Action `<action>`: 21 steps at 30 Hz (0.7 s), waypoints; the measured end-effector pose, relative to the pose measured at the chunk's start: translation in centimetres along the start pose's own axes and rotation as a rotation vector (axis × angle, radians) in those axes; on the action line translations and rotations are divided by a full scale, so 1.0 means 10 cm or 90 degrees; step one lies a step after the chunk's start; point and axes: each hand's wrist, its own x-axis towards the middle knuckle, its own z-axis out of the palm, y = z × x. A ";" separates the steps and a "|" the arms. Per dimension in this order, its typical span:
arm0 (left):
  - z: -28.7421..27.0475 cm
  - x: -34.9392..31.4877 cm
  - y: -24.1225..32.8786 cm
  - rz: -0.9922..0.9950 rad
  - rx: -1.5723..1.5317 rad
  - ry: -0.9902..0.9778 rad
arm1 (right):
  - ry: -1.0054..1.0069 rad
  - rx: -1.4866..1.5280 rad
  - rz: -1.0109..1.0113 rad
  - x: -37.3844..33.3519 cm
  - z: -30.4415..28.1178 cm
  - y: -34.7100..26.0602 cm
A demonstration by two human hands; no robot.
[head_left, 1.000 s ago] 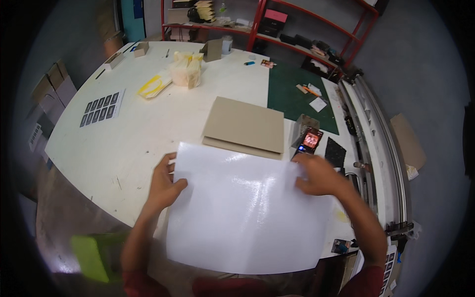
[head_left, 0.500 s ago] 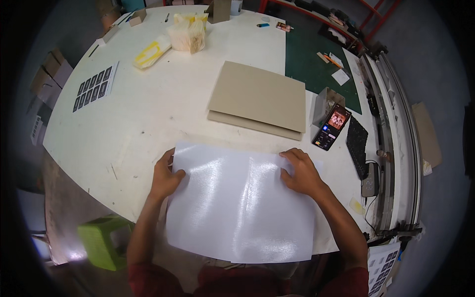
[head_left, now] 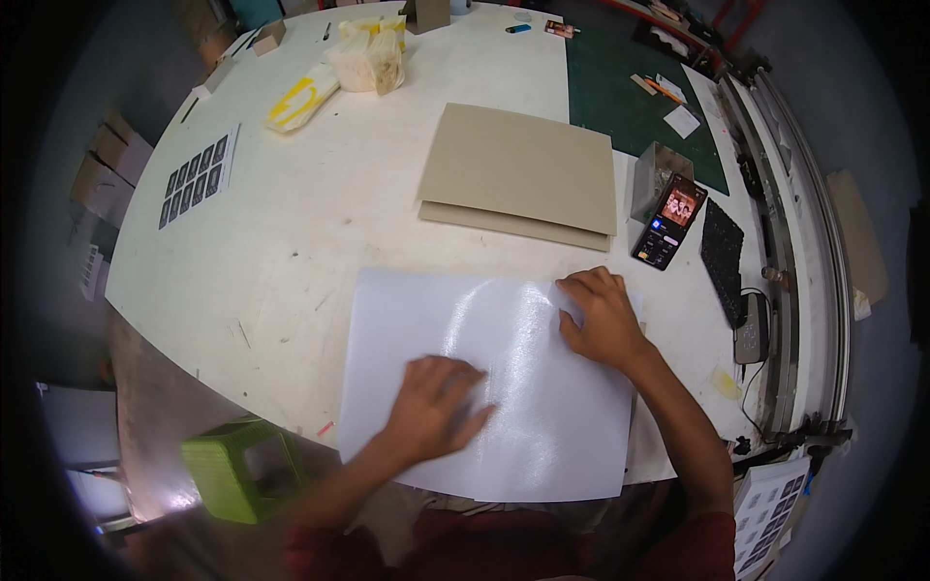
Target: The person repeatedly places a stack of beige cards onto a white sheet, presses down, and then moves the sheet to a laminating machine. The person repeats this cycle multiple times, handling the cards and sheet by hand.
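A large glossy white sheet [head_left: 407, 310] lies at the front of the table, its near edge reaching past the table edge. A faint seam runs down its middle; I cannot tell whether it is a fold or two sheets overlapping. Over the left half, my left hand [head_left: 436, 412] is slightly blurred, thumb and fingers apart, with nothing in it. My right hand [head_left: 605, 315] rests on the sheet's far right corner, fingers bent at the edge and thumb spread away from them. Just beyond the sheet lies a folded grey-beige board [head_left: 518, 174].
To the right are a lit phone [head_left: 670, 223] leaning on a small box [head_left: 654, 174], a black keyboard [head_left: 722, 257] and a digital clock [head_left: 751, 329]. Plastic bags [head_left: 368, 60] and a printed sheet [head_left: 199, 179] sit at the left. A green stool [head_left: 237, 465] stands below.
My left hand has let go of the sheet's left edge and moved right and nearer, over its middle. My right hand stays at the far right corner. The view has shifted slightly.
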 end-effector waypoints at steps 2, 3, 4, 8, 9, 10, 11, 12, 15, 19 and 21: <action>-0.03 -0.02 0.18 -0.003 -0.005 0.021 | 0.014 -0.035 -0.015 0.05 -0.06 0.03; -0.04 -0.05 0.21 -0.016 -0.009 0.045 | 0.056 -0.032 -0.015 0.15 -0.05 0.06; -0.04 -0.06 0.26 -0.029 -0.020 0.048 | 0.106 -0.031 -0.006 0.27 -0.06 0.14; -0.07 -0.21 0.38 -0.070 -0.031 0.037 | 0.120 -0.123 0.023 0.90 0.06 0.30; -0.09 -0.25 0.40 -0.076 -0.029 0.033 | 0.069 -0.150 0.034 1.00 0.09 0.32; -0.09 -0.31 0.42 -0.077 -0.028 0.033 | 0.056 -0.167 0.010 1.01 0.10 0.35; -0.10 -0.33 0.44 -0.084 -0.039 0.040 | 0.044 -0.184 -0.014 1.00 0.10 0.37; -0.12 -0.33 0.44 -0.089 -0.051 0.046 | 0.032 -0.202 -0.035 0.96 0.11 0.39; -0.10 -0.30 0.36 -0.079 -0.069 0.054 | 0.083 -0.329 -0.114 0.74 0.12 0.48; -0.15 -0.06 0.23 -0.036 -0.054 0.050 | 0.403 -0.208 -0.047 0.31 -0.71 0.14; -0.19 0.12 0.15 -0.013 -0.052 0.066 | 0.545 -0.192 -0.047 -0.03 -1.19 -0.08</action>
